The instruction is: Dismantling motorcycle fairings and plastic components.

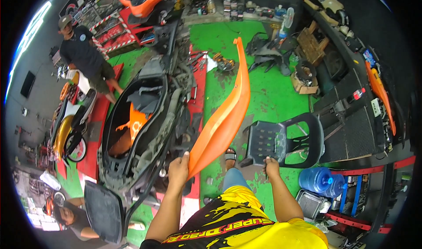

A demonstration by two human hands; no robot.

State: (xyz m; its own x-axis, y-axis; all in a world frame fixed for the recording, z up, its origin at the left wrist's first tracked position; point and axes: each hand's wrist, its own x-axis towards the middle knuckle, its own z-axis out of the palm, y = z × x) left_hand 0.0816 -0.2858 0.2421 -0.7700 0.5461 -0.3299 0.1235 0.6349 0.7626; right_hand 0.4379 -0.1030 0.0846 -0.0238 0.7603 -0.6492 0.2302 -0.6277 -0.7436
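Yellow-and-black shirt (281,233) right up close, and the left hand (179,172) has its fingers gripping the orange panel (222,123) low down, slanting up between stripped scooter (169,112) and black chair (267,139)! Right hand (272,167) near that chair, fingers curled, contents unclear; blue water jugs (314,180) beyond.

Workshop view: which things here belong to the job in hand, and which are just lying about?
Likely part of the job:
- orange panel, held in your left hand
- stripped scooter, seat off and orange piece inside

Apparently just lying about:
- black chair, near your right hand
- blue water jugs
- cardboard box
- small bottle
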